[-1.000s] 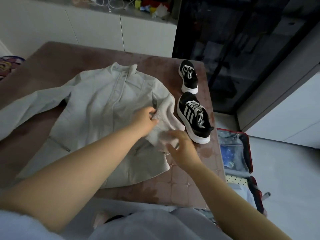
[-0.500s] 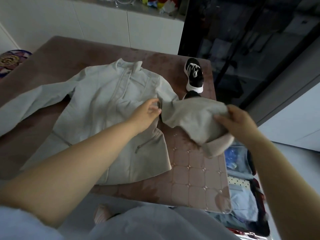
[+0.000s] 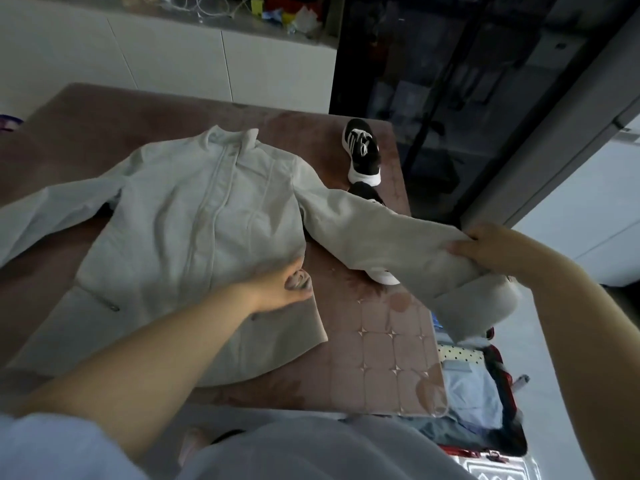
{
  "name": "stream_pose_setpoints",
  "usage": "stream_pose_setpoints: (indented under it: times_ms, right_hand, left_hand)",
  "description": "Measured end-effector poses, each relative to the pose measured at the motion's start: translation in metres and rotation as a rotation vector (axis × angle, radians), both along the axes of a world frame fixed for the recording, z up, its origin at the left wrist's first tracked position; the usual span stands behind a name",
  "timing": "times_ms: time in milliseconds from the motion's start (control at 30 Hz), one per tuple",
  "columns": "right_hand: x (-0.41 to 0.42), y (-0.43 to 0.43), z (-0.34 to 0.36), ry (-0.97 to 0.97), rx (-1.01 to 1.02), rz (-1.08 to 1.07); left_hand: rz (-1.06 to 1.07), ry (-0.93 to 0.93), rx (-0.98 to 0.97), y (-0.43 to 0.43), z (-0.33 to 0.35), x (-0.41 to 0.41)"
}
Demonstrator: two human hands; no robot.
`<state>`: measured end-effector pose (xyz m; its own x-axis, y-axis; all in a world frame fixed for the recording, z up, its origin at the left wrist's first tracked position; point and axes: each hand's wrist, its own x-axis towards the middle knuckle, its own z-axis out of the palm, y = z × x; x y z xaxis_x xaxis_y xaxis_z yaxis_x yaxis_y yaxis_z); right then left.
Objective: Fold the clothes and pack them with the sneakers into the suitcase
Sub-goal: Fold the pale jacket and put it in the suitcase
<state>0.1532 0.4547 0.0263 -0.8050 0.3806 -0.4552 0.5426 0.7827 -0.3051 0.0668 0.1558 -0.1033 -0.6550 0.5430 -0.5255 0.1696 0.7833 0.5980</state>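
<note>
A pale grey jacket (image 3: 194,237) lies front up on the brown quilted table (image 3: 381,358). My right hand (image 3: 485,251) grips its right sleeve (image 3: 388,244) near the cuff and holds it stretched out past the table's right edge. My left hand (image 3: 280,285) rests flat on the jacket's right hem with fingers spread. One black and white sneaker (image 3: 363,154) stands at the table's far right. The second sneaker (image 3: 369,197) is mostly hidden under the stretched sleeve. The open suitcase (image 3: 498,386) lies on the floor to the right, holding folded clothes.
A white cabinet (image 3: 173,57) with clutter on top stands behind the table. A dark glass door (image 3: 467,81) is at the back right. The jacket's other sleeve (image 3: 45,216) reaches the table's left side.
My right hand has pulled the folded sleeve open and out to the right, over the nearer sneaker. My left hand slid down to the jacket's hem.
</note>
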Motion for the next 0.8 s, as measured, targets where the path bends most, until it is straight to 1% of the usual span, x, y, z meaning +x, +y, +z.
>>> stream_pose_setpoints:
  times_ms: [33,67,100,167,233,300,333,400,433,467,533,567,600,633,700,733,800]
  right_hand:
    - [-0.005,-0.009,0.010,0.019,-0.022,0.034]
    - [-0.008,-0.018,0.022,0.025,-0.054,0.073]
    - [-0.012,-0.029,0.033,0.023,-0.100,0.111]
    - [-0.026,-0.050,0.053,0.011,-0.134,0.196]
    - [-0.048,-0.076,0.068,0.039,-0.057,0.285]
    - [-0.077,-0.104,0.074,0.130,-0.041,0.342]
    - [-0.090,-0.121,0.077,0.162,-0.068,0.377]
    - [-0.115,-0.160,0.079,0.221,-0.106,0.430]
    - [-0.126,-0.180,0.079,0.253,-0.160,0.428]
    - [-0.136,-0.200,0.077,0.274,-0.296,0.388]
    - [-0.153,-0.237,0.070,0.255,-0.758,0.235]
    - [-0.159,-0.253,0.065,0.248,-0.948,0.186]
    - [-0.165,-0.265,0.059,0.252,-1.055,0.157]
    - [-0.172,-0.273,0.050,0.268,-1.109,0.135]
    - [-0.183,-0.277,0.028,0.314,-1.115,0.102]
    - [-0.185,-0.272,0.018,0.322,-1.087,0.097]
    - [-0.189,-0.249,-0.012,0.345,-1.000,0.022]
  left_hand:
    - [0.083,-0.040,0.113,0.001,0.014,-0.005]
    - [0.146,-0.018,0.215,0.004,0.033,-0.009]
    - [0.177,0.051,0.305,0.007,0.053,-0.012]
    - [0.137,0.185,0.455,0.014,0.099,-0.010]
    - [0.054,0.240,0.540,0.019,0.146,0.001]
    - [0.028,0.290,0.537,0.016,0.172,0.008]
    - [0.057,0.344,0.480,0.013,0.178,0.008]
    - [0.180,0.501,0.345,0.002,0.177,0.002]
    - [0.264,0.579,0.302,-0.009,0.174,-0.003]
    - [0.352,0.653,0.287,-0.024,0.171,-0.010]
    - [0.516,0.731,0.341,-0.063,0.159,-0.034]
    - [0.602,0.714,0.382,-0.085,0.150,-0.049]
    - [0.694,0.653,0.432,-0.108,0.138,-0.064]
    - [0.795,0.552,0.483,-0.132,0.125,-0.077]
    - [0.980,0.311,0.539,-0.178,0.098,-0.094]
    - [1.044,0.220,0.507,-0.199,0.081,-0.099]
    - [1.100,0.118,0.372,-0.228,0.051,-0.105]
